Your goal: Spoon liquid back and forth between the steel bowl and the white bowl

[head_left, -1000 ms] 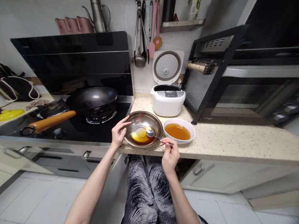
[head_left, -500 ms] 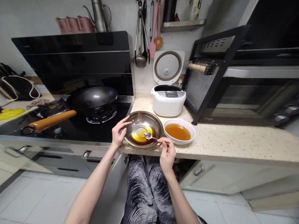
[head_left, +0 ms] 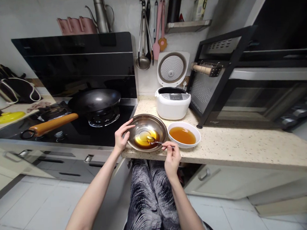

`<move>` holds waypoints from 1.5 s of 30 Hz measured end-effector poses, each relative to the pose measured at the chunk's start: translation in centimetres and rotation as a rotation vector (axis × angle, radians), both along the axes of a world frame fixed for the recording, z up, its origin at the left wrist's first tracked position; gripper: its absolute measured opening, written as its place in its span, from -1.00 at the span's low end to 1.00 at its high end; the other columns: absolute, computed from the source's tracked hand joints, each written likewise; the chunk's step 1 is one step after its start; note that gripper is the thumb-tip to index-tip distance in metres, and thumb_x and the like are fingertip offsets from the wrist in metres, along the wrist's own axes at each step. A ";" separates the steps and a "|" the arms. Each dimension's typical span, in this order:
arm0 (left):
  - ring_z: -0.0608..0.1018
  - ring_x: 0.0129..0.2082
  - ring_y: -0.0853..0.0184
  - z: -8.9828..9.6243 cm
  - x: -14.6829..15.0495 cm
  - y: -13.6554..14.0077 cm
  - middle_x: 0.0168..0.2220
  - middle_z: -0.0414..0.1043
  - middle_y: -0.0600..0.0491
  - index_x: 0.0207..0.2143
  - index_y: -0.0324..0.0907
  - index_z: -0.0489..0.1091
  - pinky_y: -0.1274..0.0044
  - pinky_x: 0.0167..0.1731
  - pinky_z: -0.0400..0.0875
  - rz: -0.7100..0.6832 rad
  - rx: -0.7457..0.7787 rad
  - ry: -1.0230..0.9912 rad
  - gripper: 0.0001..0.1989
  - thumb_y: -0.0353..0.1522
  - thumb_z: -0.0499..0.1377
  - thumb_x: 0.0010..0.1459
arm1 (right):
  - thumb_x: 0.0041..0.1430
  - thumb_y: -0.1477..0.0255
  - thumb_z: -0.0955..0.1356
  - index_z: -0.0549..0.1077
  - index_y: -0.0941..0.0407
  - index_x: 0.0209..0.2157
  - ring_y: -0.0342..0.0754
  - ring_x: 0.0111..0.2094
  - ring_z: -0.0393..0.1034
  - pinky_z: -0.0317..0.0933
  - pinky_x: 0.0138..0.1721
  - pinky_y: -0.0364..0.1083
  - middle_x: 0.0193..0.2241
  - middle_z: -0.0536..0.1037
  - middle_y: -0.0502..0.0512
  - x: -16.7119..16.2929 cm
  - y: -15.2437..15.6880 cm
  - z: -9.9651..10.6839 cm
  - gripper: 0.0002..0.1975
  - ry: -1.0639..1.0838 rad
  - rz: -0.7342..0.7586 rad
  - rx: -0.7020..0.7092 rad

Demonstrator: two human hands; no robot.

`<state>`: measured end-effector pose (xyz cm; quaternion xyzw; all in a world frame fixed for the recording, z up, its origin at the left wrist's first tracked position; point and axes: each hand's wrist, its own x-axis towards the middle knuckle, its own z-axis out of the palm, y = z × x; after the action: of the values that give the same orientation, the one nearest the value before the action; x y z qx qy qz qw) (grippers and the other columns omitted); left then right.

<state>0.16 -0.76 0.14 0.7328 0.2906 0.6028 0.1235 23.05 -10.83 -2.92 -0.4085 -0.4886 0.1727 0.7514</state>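
A shiny metal bowl (head_left: pixel 159 128) stands at the counter's front edge with a shallow pool of amber liquid in its bottom. On its left rim, my left hand (head_left: pixel 122 137) holds the bowl steady, index and middle fingers reaching over the edge. The handle of a metal spoon (head_left: pixel 151 139) is pinched between the thumb and fingers of my right hand (head_left: pixel 171 155), above the bowl's right front rim. The spoon's tip lies in the amber liquid. Just right of the metal bowl is a white bowl (head_left: pixel 198 134) filled with orange-brown liquid.
Behind the bowls stands a white rice cooker (head_left: pixel 174 108), its lid raised. A black wok (head_left: pixel 95 100) sits on the stove at left, its wooden handle (head_left: pixel 54 124) pointing toward me. An oven (head_left: pixel 262 103) occupies the right. Tongs (head_left: pixel 144 28) and other utensils hang on the wall.
The spoon's tip has dipped down into the amber liquid; before, it showed bright above it. Both hands have stayed almost in place.
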 end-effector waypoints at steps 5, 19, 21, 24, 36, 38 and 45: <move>0.52 0.24 0.00 0.0 0.0 0.0 0.24 0.47 -0.13 -0.03 -0.14 0.61 0.10 0.23 0.41 0.002 -0.001 0.000 -0.64 -0.16 0.12 0.34 | 0.44 0.24 0.27 0.43 0.10 -0.28 -0.13 -0.38 0.43 0.34 -0.28 -0.11 -0.35 0.52 0.03 -0.1 0.0 0.2 -0.73 0.059 0.001 -0.016; 0.53 0.23 0.01 -0.1 0.0 0.0 0.24 0.48 -0.13 -0.04 -0.14 0.61 0.09 0.23 0.40 0.018 -0.018 0.004 -0.62 -0.13 0.12 0.34 | 0.44 0.24 0.28 0.41 0.09 -0.29 -0.11 -0.37 0.42 0.34 -0.24 -0.08 -0.35 0.52 0.03 0.7 -0.5 1.0 -0.75 0.102 -0.042 0.037; 0.53 0.23 0.00 0.0 0.0 0.0 0.24 0.48 -0.14 -0.04 -0.14 0.61 0.09 0.23 0.41 0.012 -0.014 0.006 -0.61 -0.12 0.12 0.35 | 0.44 0.24 0.28 0.41 0.09 -0.28 -0.12 -0.37 0.42 0.34 -0.24 -0.08 -0.34 0.51 0.03 0.8 -0.6 1.3 -0.75 0.102 -0.059 0.043; 0.53 0.24 -0.01 0.1 0.1 -0.1 0.24 0.47 -0.15 -0.03 -0.15 0.61 0.09 0.23 0.41 0.007 -0.010 0.007 -0.61 -0.12 0.11 0.35 | 0.44 0.24 0.28 0.40 0.09 -0.29 -0.12 -0.38 0.41 0.35 -0.25 -0.08 -0.34 0.50 0.04 1.1 -0.7 1.9 -0.74 0.098 -0.089 0.055; 0.53 0.23 -0.01 0.1 0.0 0.0 0.24 0.48 -0.14 -0.03 -0.13 0.61 0.09 0.23 0.42 0.022 -0.018 0.011 -0.60 -0.10 0.11 0.35 | 0.43 0.27 0.29 0.37 0.09 -0.28 -0.13 -0.37 0.43 0.38 -0.23 -0.07 -0.32 0.49 0.03 3.5 -0.5 3.1 -0.78 0.169 -0.225 0.125; 0.54 0.22 -0.01 0.1 0.0 0.0 0.24 0.48 -0.14 -0.04 -0.13 0.61 0.09 0.22 0.42 0.021 -0.014 0.011 -0.60 -0.10 0.11 0.35 | 0.43 0.26 0.29 0.37 0.09 -0.27 -0.14 -0.38 0.43 0.38 -0.23 -0.07 -0.33 0.49 0.03 3.9 -0.5 3.2 -0.78 0.173 -0.261 0.128; 0.54 0.23 -0.01 0.1 0.1 0.0 0.23 0.48 -0.15 -0.04 -0.14 0.61 0.08 0.23 0.41 0.011 -0.010 0.005 -0.61 -0.12 0.12 0.35 | 0.43 0.27 0.30 0.40 0.10 -0.26 -0.14 -0.39 0.44 0.36 -0.24 -0.07 -0.31 0.51 0.04 4.9 -0.5 3.1 -0.79 0.152 -0.357 0.133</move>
<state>0.24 -0.77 0.23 0.7322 0.2978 0.6001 0.1230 27.92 -11.37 0.22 -0.4237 -0.3606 0.0343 0.8302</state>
